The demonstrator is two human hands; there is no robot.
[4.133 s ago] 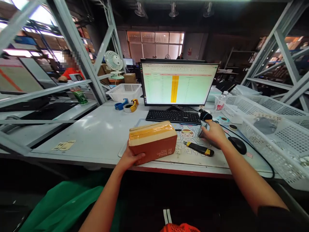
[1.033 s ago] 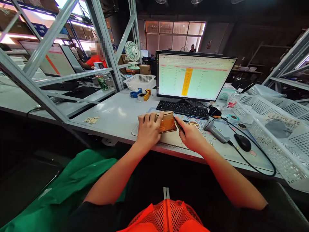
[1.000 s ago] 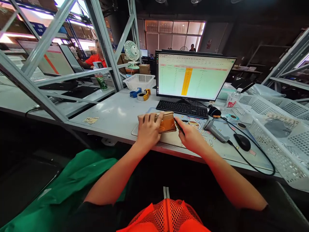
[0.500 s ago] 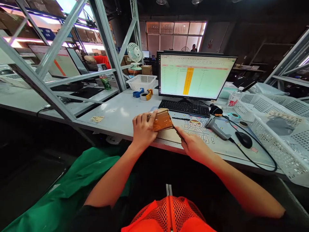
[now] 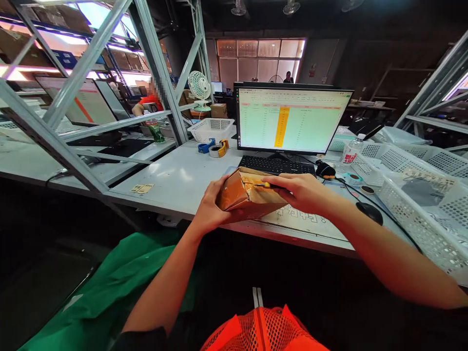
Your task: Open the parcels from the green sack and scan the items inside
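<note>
A small cardboard box point(image 5: 252, 207), sealed with shiny brown tape, is held tilted over the front edge of the desk. My left hand point(image 5: 212, 207) grips its left end, thumb below and fingers along the side. In my right hand point(image 5: 302, 190) is a slim box cutter point(image 5: 268, 185) with a yellow part near its tip. Its blade end lies against the taped top of the box. How deep the blade sits cannot be seen. Behind the box is a black keyboard point(image 5: 256, 163), partly hidden by the box and my right hand.
A monitor point(image 5: 292, 119) stands behind the keyboard. Tape dispensers point(image 5: 218, 148) and a white basket point(image 5: 212, 130) sit at the back left. On the right are a mouse point(image 5: 369, 213), a bottle point(image 5: 353, 150) and white baskets point(image 5: 420, 214). A metal frame point(image 5: 171, 97) rises at left; a person point(image 5: 148, 105) is beyond it.
The box has been turned so its taped top and a corner face me. My right hand has moved up from its lower right side, bringing the box cutter onto the top.
</note>
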